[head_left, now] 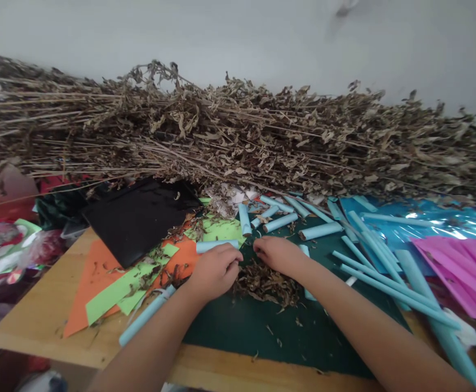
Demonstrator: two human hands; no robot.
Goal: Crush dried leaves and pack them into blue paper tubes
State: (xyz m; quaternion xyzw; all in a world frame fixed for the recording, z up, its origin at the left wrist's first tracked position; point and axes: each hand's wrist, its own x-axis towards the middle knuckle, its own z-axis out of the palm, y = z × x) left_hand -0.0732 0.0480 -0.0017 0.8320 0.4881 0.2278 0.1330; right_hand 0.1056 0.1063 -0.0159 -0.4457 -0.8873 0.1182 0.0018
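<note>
"Brown dried leaves point(268, 283) lie heaped on dark green sheeting point(254, 332), just right of the left hand point(216, 269) and beneath the right hand point(280, 253). Which step is this?"

"Gathering or sorting the leaf, by the look of it. Fingers on both hands bend inward over the heap's far edge; the fingertips are too obscured to tell how far open either hand is, or whether it has hold of anything."

"And the next move?"

"It would call for a light pinch, since the leaf looks brittle. Pale blue paper tubes point(280, 222) lie beyond the right hand, brown matter visible at some ends."

"Farther out?"

"Dried leafy stalks point(238, 130) stretch across the background beyond both hands; pink sheets point(462, 267) lie well to the right hand's right."

"Brands, labels?"

"No legible writing anywhere."
</note>
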